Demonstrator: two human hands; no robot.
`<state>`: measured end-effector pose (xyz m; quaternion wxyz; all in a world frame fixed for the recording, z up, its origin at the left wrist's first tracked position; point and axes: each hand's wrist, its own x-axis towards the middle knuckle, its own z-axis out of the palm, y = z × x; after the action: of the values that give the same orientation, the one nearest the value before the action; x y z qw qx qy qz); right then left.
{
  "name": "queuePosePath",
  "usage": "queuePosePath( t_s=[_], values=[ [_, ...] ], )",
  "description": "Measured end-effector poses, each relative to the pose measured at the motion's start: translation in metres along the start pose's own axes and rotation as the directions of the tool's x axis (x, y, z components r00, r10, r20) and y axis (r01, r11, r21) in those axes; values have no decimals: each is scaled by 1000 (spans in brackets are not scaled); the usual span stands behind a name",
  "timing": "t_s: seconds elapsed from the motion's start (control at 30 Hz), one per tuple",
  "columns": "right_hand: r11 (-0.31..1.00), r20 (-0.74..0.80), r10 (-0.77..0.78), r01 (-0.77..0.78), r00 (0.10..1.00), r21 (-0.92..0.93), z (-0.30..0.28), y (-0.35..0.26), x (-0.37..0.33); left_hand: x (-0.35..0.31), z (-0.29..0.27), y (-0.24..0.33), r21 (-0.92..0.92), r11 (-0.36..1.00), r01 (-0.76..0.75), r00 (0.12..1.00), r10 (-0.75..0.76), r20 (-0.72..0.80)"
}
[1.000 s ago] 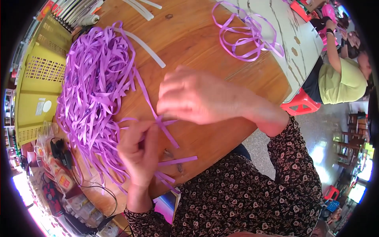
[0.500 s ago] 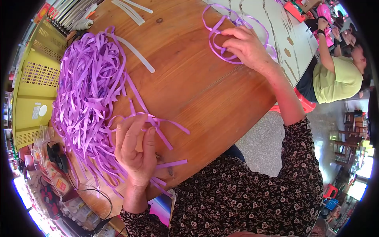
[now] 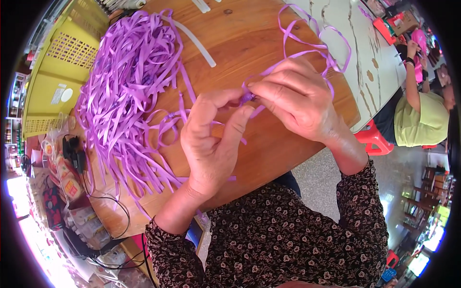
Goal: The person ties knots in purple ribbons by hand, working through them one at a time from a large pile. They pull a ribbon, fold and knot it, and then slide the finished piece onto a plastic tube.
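Both hands meet over the wooden table (image 3: 240,43), in front of my chest. My right hand (image 3: 300,98) pinches a purple ribbon at a small dark purple knot (image 3: 248,98). From the other side, my left hand (image 3: 211,137) has its index finger and thumb around the same knot, the fingers curled. The ribbon's long loops (image 3: 312,51) trail behind the right hand toward the far right. Left of my hands lies a large tangled pile of purple ribbons (image 3: 129,81), with loose ends reaching toward my left wrist.
A yellow-green plastic basket (image 3: 48,108) stands on its side behind the pile. Translucent strips (image 3: 199,44) lie at the far side. A white marbled table (image 3: 357,62) adjoins on the right, near a red stool (image 3: 372,138) and a seated person (image 3: 418,120). Packages and cables crowd the left.
My right hand has come left from the far right, bringing the ribbon with it. My left hand has moved right and up from beside the pile to meet it. The view has shifted slightly.
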<state>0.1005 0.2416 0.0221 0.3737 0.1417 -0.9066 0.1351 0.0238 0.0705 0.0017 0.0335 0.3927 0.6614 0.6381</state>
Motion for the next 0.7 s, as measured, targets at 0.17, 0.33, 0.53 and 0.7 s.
queuePosePath(
  t_s=[0.17,0.33,0.53,0.7],
  values=[
    [990,-36,26,-20,999,137,7,-11,4,-6,0,-3,-457,860,226,970,-244,20],
    [986,-39,11,-5,999,165,13,-9,6,-8,-12,-4,-518,809,278,957,-281,74],
    [971,-35,108,-98,994,220,20,-14,7,-9,-19,-1,-446,833,327,937,-346,41],
    [946,-42,33,-18,999,322,23,-8,7,-6,-17,4,-412,871,269,960,-275,46]
  ],
)
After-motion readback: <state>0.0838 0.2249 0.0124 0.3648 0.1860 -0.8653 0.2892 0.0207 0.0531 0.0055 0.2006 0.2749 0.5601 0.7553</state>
